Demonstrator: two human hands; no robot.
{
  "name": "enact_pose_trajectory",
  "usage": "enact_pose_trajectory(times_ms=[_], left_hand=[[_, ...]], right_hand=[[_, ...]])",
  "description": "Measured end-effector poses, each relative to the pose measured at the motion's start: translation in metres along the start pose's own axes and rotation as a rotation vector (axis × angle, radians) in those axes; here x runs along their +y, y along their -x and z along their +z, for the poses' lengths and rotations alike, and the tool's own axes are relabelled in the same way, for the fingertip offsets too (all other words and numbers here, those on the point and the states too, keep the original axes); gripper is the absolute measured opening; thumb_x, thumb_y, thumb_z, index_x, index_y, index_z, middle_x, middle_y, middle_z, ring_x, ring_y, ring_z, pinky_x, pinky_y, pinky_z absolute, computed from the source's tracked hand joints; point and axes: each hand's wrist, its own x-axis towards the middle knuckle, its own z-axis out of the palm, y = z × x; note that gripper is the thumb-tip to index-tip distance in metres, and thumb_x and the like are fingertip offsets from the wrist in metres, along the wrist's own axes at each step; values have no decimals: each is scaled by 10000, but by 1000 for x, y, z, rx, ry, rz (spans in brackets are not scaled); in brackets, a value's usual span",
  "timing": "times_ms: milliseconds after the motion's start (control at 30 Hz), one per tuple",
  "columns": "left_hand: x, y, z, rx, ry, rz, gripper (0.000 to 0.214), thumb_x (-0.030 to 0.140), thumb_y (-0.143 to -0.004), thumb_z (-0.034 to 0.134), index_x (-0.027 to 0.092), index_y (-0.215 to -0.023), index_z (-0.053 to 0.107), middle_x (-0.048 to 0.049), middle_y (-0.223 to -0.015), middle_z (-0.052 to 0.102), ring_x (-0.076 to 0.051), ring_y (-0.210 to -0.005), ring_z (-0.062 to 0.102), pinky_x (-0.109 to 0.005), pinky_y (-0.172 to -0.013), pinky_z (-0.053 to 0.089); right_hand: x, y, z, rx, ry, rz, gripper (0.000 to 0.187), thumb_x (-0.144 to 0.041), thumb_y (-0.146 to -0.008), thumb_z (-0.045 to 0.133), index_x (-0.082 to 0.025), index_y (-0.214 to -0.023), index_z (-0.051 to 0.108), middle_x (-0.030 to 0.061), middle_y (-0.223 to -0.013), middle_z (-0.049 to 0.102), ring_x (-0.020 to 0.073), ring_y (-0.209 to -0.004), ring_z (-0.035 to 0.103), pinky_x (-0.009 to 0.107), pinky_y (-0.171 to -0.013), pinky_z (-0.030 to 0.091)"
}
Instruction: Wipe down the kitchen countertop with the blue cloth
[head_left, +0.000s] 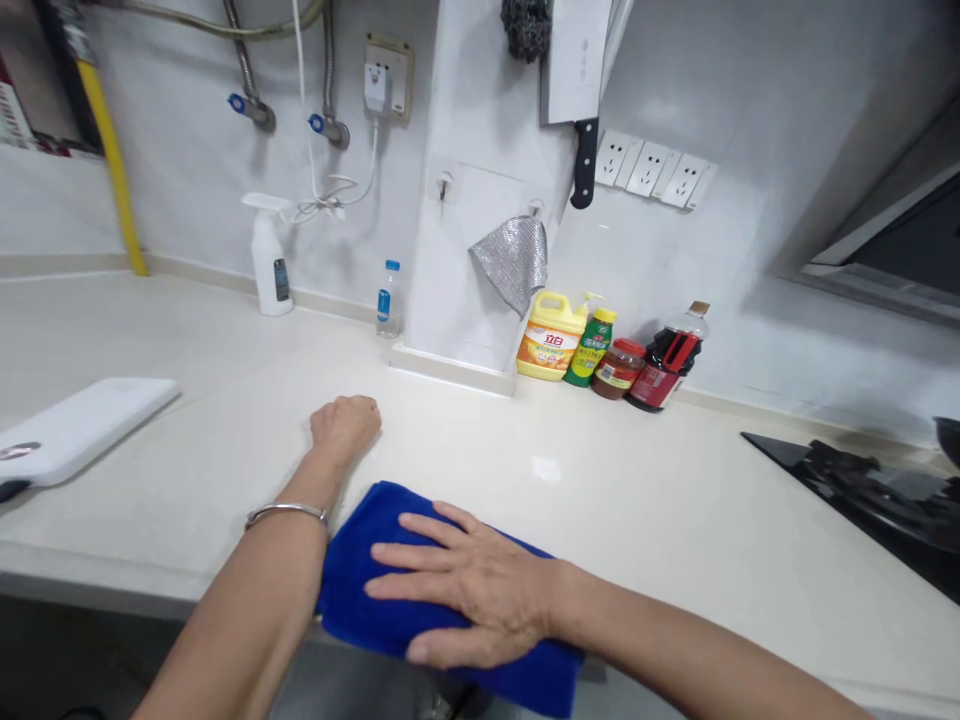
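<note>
My right hand (472,590) lies flat, fingers spread, on top of a blue cloth (375,530). The cloth is spread on the pale countertop at its front edge, and its lower right part hangs over that edge. Curled into a fist, my left hand (345,425) rests on the countertop beyond the cloth, with nothing visible in it. A silver bracelet circles the left forearm, which lies along the cloth's left side.
A white cutting board (90,425) lies at left. Along the wall stand a spray bottle (270,260), a water bottle (388,300), a yellow detergent jug (550,340) and several condiment containers. A cleaver (577,70) and a silver mesh cloth (516,262) hang above; a gas stove (885,490) is right.
</note>
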Motion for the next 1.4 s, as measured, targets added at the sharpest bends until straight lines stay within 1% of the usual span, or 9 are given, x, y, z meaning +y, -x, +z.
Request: enact_pose_trajectory(times_ms=[100, 233, 400, 600, 733, 867, 1033, 1233, 1400], left_hand=[[-4, 0, -3, -11, 6, 15, 375, 260, -792, 452, 221, -1028, 740, -157, -1152, 697, -350, -1119, 620, -460, -945, 482], [-13, 1, -6, -30, 42, 46, 354, 241, -784, 443, 335, -927, 753, -26, -1083, 735, -261, -1058, 647, -365, -900, 496], [-19, 0, -4, -30, 85, 40, 367, 232, -787, 430, 341, -912, 757, -6, -1041, 744, -232, -1013, 653, -333, -867, 493], [-18, 2, -2, -35, 102, 64, 382, 214, -780, 414, 348, -905, 749, -23, -1057, 736, -259, -1036, 642, -381, -898, 477], [-14, 8, -4, -36, 80, 79, 386, 182, -769, 411, 327, -929, 731, -54, -1061, 726, -276, -1031, 643, -404, -907, 474], [-8, 12, -5, -38, 42, 89, 389, 152, -767, 402, 303, -958, 706, -88, -1071, 705, -283, -1044, 639, -416, -929, 469], [-5, 12, -5, -59, -3, 105, 403, 143, -780, 372, 312, -972, 683, -87, -1074, 687, -272, -1046, 639, -403, -926, 468], [-1, 5, -6, -101, -50, 131, 365, 167, -788, 358, 283, -948, 665, -106, -1027, 679, -298, -1016, 638, -415, -886, 470], [3, 0, -6, -130, -71, 146, 315, 186, -781, 378, 259, -899, 661, -103, -1001, 684, -313, -988, 640, -421, -851, 475]], right_hand=[[3, -20, 2, 7, 26, -31, 588, -506, -1005, 462, -287, -1533, 324, -6, -1625, 254, 213, -1523, 65, 465, -1235, -8], [9, -9, 3, 21, -8, -33, 597, -503, -1005, 453, -280, -1540, 314, 10, -1630, 241, 225, -1523, 63, 468, -1234, -8], [27, 48, 1, 43, -10, 106, 569, -462, -1018, 421, -330, -1553, 277, -5, -1631, 234, 223, -1521, 82, 491, -1236, 9], [74, 136, 5, 157, 78, 474, 533, -477, -1028, 365, -384, -1545, 276, -35, -1629, 230, 246, -1515, 129, 529, -1238, 82], [110, 163, 10, 236, 175, 715, 551, -539, -1024, 286, -361, -1545, 291, -25, -1625, 242, 249, -1511, 152, 543, -1229, 118], [139, 148, 11, 265, 287, 929, 588, -556, -1015, 225, -326, -1551, 293, -17, -1628, 243, 256, -1508, 171, 526, -1213, 170], [164, 99, -1, 235, 314, 1187, 618, -531, -1009, 210, -277, -1571, 247, 5, -1643, 198, 300, -1508, 145, 528, -1196, 161], [183, 46, -29, 178, 188, 1296, 677, -543, -1000, 187, -214, -1591, 161, 55, -1662, 96, 352, -1509, 70, 578, -1179, 92], [189, 3, -36, 166, 173, 1306, 698, -536, -997, 162, -171, -1591, 142, 103, -1660, 73, 383, -1503, 60, 620, -1159, 83]])
